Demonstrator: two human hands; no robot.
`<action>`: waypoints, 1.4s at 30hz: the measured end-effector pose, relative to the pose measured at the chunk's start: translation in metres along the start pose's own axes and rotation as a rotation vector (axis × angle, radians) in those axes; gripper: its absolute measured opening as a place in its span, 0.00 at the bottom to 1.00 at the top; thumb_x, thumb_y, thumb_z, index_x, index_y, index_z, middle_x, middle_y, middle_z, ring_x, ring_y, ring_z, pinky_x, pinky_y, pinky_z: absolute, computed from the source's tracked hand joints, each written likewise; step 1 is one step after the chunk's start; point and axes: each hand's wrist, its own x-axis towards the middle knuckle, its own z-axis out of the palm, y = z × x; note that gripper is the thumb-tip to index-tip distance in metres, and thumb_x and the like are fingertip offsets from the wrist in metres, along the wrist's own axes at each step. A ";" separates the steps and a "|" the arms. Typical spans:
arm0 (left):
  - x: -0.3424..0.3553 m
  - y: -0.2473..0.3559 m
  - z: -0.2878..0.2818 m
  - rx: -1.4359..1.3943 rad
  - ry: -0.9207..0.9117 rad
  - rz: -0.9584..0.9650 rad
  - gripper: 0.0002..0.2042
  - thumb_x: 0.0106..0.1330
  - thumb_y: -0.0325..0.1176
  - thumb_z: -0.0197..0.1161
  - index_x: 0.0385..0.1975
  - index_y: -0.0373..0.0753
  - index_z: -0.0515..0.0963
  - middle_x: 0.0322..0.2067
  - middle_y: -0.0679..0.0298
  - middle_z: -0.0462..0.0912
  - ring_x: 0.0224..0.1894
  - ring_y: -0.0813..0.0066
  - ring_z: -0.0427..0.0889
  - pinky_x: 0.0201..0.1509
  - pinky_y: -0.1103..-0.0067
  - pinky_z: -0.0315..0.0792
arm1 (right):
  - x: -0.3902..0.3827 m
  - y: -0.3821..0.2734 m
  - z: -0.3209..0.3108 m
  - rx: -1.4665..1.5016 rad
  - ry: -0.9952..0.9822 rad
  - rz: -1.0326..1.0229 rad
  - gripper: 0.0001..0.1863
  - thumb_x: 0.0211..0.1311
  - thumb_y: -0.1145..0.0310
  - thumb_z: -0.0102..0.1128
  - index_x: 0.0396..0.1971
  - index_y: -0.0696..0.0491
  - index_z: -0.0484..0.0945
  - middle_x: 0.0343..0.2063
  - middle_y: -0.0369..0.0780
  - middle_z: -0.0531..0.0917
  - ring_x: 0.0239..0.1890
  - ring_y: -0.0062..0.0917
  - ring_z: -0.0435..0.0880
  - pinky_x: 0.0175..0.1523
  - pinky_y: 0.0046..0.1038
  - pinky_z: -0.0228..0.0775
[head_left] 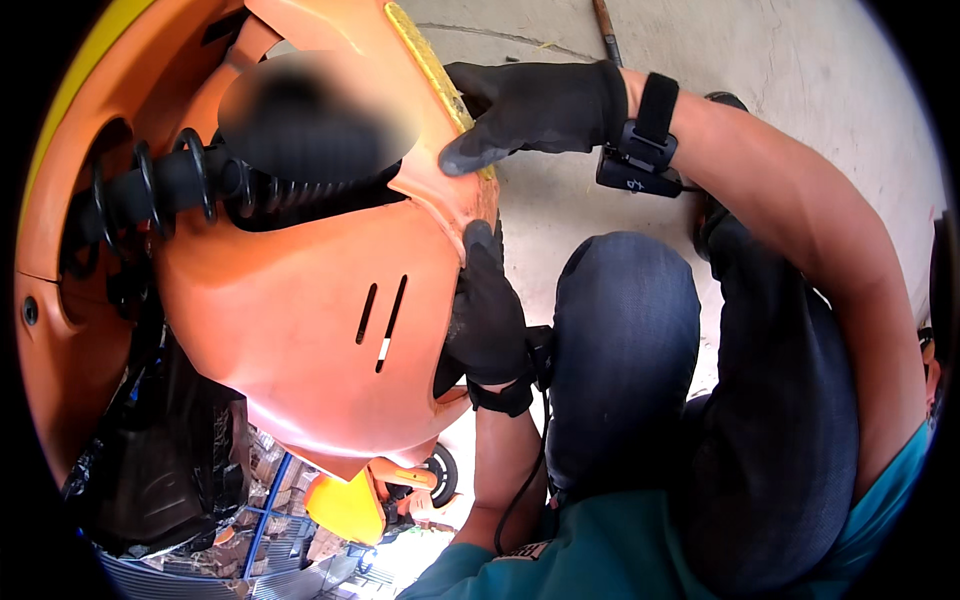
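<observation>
An orange panel [300, 310] fills the left and middle of the scene, just left of a crouching person's knees [625, 310]. Two black-gloved hands grip its right edge, the right hand [530, 108] farther off and the left hand [487, 315] nearer. Each thumb lies on the outer face; the fingers pass behind the edge, out of sight, so how firmly they press cannot be told.

The edge could slip from the thumbs if one hand pulls harder than the other. Uneven pull might also twist the panel and crack it beside its large opening [300, 215] or its two slots [393, 325], where it is likely weakest. The hidden fingers could be pinched, and the worn yellow strip [425, 65] by the right hand could flake and give a poor hold. The black cable [541, 450] by the left wrist could snag on the panel's near right corner.

The panel's long axis runs far to near, tapering to a point at the near end. Its face turns up toward the person. A black spring [207, 180] lies crosswise at its far left, leading toward the opening; a blurred patch hides the rest.
</observation>
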 end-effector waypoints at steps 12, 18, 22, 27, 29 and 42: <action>0.001 -0.005 -0.001 -0.139 -0.058 -0.065 0.13 0.64 0.28 0.63 0.45 0.26 0.77 0.40 0.58 0.83 0.41 0.76 0.82 0.43 0.82 0.74 | 0.000 0.003 0.017 -0.180 0.032 0.004 0.42 0.45 0.52 0.76 0.57 0.58 0.68 0.46 0.44 0.80 0.46 0.26 0.77 0.54 0.28 0.68; 0.002 0.003 -0.004 -0.289 -0.074 -0.103 0.15 0.64 0.29 0.64 0.47 0.28 0.76 0.45 0.58 0.81 0.46 0.75 0.79 0.48 0.80 0.72 | -0.006 0.002 0.026 -0.220 0.098 -0.046 0.47 0.49 0.54 0.74 0.64 0.55 0.57 0.51 0.42 0.76 0.50 0.25 0.74 0.56 0.29 0.67; 0.004 0.004 -0.005 -0.473 -0.125 -0.270 0.18 0.63 0.31 0.65 0.51 0.30 0.74 0.49 0.56 0.79 0.50 0.70 0.77 0.54 0.77 0.69 | -0.005 0.010 0.022 -0.191 0.084 -0.115 0.49 0.49 0.54 0.74 0.66 0.55 0.54 0.55 0.42 0.72 0.54 0.24 0.71 0.58 0.29 0.65; 0.009 0.004 -0.010 -0.445 -0.009 -0.272 0.21 0.63 0.33 0.66 0.53 0.30 0.72 0.50 0.56 0.78 0.50 0.71 0.77 0.53 0.76 0.69 | 0.000 0.014 -0.025 -0.078 0.050 -0.141 0.35 0.58 0.46 0.61 0.55 0.59 0.69 0.44 0.44 0.79 0.47 0.29 0.78 0.51 0.32 0.73; 0.012 0.010 -0.010 -0.563 0.010 -0.304 0.22 0.63 0.33 0.66 0.54 0.29 0.72 0.50 0.55 0.78 0.50 0.70 0.76 0.54 0.75 0.69 | -0.005 0.018 -0.071 -0.558 0.630 0.231 0.29 0.62 0.48 0.58 0.51 0.58 0.70 0.43 0.46 0.80 0.44 0.37 0.82 0.49 0.38 0.73; 0.007 0.007 -0.008 -0.356 -0.157 -0.267 0.24 0.65 0.37 0.63 0.56 0.30 0.69 0.55 0.54 0.74 0.56 0.65 0.72 0.60 0.72 0.64 | -0.041 0.064 -0.103 -1.183 0.822 0.546 0.26 0.56 0.61 0.62 0.50 0.59 0.67 0.41 0.53 0.81 0.46 0.43 0.81 0.51 0.39 0.72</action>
